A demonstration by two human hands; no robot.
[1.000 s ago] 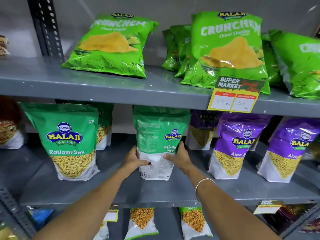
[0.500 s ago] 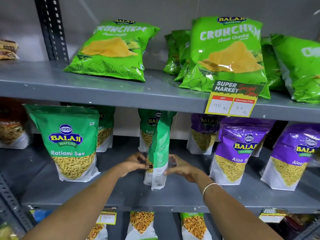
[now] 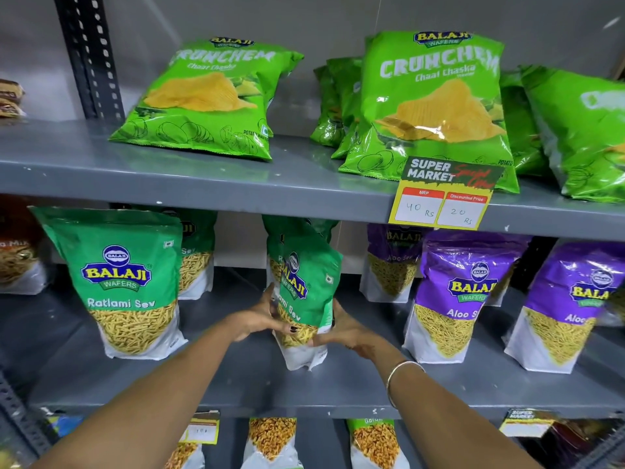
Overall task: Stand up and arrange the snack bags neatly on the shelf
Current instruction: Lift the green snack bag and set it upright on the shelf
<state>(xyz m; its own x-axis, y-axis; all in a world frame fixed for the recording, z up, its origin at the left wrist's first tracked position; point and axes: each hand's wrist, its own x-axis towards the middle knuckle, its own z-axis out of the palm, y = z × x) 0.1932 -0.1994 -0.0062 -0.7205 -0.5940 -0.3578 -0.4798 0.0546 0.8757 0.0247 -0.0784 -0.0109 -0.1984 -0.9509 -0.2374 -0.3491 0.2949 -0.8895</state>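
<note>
A green Ratlami Sev bag (image 3: 306, 292) stands tilted on the middle shelf (image 3: 257, 384), its front label turned partly toward me. My left hand (image 3: 260, 316) grips its left side and my right hand (image 3: 345, 330) holds its right side low down. Another green Sev bag (image 3: 297, 228) stands right behind it, mostly hidden. A larger-looking Ratlami Sev bag (image 3: 125, 282) stands upright to the left, with one more behind it.
Purple Aloo Sev bags (image 3: 460, 296) stand upright to the right. Green Crunchem wafer bags (image 3: 436, 106) lean on the top shelf above a price tag (image 3: 443, 198). A dark upright post (image 3: 91, 55) rises at the left. More snack bags (image 3: 270, 441) fill the shelf below.
The held bag has been rotated from its back side, through edge-on, to its front label facing me. Both hands stayed on its lower sides. The view shifted slightly downward.
</note>
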